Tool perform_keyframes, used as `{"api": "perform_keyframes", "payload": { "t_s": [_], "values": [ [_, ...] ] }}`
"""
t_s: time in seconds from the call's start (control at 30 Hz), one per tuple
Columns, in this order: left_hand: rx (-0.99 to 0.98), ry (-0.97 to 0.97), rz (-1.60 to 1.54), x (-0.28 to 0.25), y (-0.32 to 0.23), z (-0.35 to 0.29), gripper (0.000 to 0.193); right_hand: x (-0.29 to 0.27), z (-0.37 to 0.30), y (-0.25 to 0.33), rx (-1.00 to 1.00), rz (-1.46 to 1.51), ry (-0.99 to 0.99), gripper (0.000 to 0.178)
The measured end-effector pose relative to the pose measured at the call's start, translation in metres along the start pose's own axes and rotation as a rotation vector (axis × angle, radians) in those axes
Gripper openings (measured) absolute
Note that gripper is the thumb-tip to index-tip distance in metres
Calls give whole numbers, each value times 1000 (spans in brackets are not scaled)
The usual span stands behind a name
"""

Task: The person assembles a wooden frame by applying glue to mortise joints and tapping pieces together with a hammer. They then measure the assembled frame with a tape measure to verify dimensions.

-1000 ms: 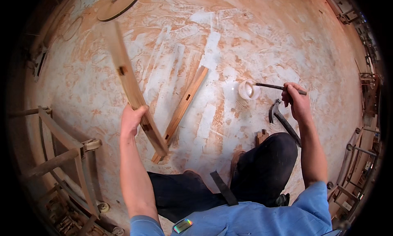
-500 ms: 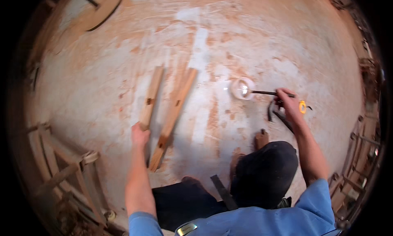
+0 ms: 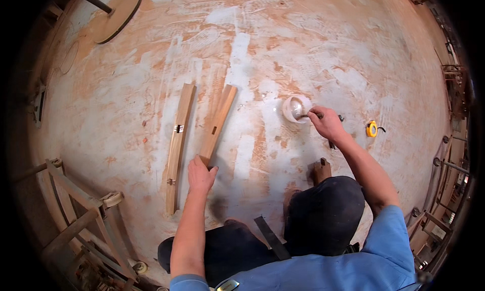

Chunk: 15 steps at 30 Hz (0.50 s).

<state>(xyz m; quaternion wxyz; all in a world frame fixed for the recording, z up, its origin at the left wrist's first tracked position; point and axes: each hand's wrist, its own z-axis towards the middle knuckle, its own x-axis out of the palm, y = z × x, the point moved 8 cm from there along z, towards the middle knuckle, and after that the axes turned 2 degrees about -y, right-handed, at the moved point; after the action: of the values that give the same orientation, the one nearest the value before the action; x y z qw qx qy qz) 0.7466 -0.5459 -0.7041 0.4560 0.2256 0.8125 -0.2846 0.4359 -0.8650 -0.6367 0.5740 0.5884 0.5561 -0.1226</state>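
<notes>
Both wooden slats now lie flat on the floor (image 3: 353, 54), and the left hand (image 3: 200, 174) has slid to the near end of the shorter slat (image 3: 217, 123), fingers loosely resting on it. Just left lies the longer slat (image 3: 178, 144). Right hand (image 3: 327, 123) grips a brush (image 3: 306, 115) dipped into the white bowl (image 3: 294, 109).

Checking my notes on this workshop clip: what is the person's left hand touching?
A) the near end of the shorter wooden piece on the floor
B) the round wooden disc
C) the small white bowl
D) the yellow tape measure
A: the left hand rests on the near end of the shorter wooden piece, while the right hand works at the small white bowl.
</notes>
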Motion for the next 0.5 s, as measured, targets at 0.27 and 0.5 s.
{"api": "perform_keyframes", "payload": {
  "t_s": [0.27,0.5],
  "values": [
    [-37,74,-37,2,15,9,40,6,10,-27,315,729,-59,31],
    [-70,216,-470,-70,-43,-2,45,22,-1,-53,464,965,17,22]
  ]
}}
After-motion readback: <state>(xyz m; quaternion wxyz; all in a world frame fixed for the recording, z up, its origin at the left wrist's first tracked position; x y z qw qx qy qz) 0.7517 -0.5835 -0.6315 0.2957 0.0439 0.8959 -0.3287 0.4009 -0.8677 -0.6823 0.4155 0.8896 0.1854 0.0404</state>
